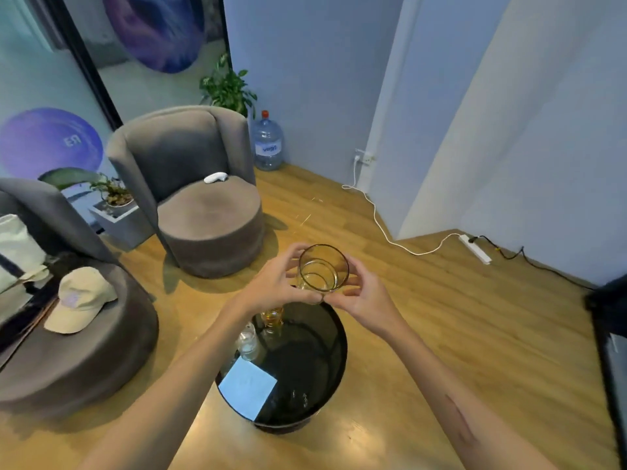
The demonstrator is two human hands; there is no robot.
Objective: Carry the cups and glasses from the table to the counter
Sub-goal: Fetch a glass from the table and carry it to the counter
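- Head view: left hand (274, 283) and right hand (364, 295) share a grip on the clear glass (322, 269), lifted above the tabletop (325, 385), probably for steadiness.
- Amber glass (272, 317) and small clear glass (247, 340) remain on the tabletop.

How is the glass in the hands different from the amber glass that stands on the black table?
The held glass is lifted above the black table, gripped by the left hand and right hand; the amber glass stands on the table, untouched. The held glass looks wider and clear; the amber glass looks smaller and tinted. Both are see-through.
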